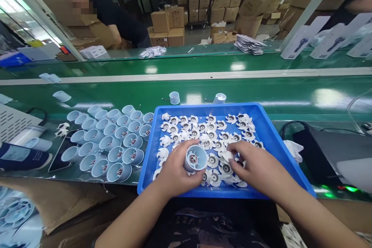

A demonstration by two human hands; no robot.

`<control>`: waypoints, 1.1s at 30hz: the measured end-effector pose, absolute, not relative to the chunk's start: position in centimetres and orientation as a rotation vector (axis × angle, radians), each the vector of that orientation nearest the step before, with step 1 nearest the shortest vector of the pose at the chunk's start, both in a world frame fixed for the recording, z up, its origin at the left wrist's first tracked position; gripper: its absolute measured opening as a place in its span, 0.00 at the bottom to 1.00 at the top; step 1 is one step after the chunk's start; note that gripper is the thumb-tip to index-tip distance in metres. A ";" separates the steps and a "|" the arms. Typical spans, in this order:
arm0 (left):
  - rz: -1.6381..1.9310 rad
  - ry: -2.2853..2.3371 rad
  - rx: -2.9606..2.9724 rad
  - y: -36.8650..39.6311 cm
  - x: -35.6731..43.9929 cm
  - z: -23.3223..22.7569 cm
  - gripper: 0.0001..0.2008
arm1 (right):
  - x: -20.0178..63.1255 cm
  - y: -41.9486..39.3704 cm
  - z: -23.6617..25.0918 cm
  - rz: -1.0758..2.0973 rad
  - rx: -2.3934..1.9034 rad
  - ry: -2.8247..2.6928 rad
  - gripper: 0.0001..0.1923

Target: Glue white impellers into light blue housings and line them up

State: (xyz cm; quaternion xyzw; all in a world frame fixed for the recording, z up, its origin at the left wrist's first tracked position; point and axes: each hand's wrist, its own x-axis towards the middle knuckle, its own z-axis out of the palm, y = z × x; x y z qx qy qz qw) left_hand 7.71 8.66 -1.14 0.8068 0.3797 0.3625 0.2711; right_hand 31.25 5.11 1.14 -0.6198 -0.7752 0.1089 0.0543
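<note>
My left hand [174, 168] grips a pale blue cup [195, 159] over the blue tray's [270, 131] near edge. My right hand's [255, 168] fingers [234, 148] pinch a white impeller [226, 156] among many. More cups [107, 141] crowd the table [290, 93] left of the tray.

Impellers [212, 131] lie in the tray [270, 128]; cups [107, 139] cluster left of it, two cups [174, 97] behind it.

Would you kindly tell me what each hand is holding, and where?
Left hand grips a pale blue cylindrical housing around its side. Right hand pinches a white impeller in the blue tray.
</note>
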 end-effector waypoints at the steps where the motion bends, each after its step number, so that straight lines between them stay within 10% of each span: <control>1: 0.959 1.030 2.199 8.4 7.9 -1.0 0.28 | 31.0 4.8 1.5 0.400 -1.718 -2.260 0.09; 5: 0.907 0.983 2.304 7.5 9.0 -0.4 0.22 | 29.4 3.3 2.9 0.586 -1.134 -1.980 0.10; 28: 1.197 1.105 2.272 7.2 7.8 -0.9 0.21 | 26.6 3.4 2.1 0.253 -1.123 -2.240 0.20; 33: 1.216 1.030 2.337 7.4 8.1 -0.8 0.22 | 26.8 3.4 2.1 0.142 -1.039 -2.123 0.09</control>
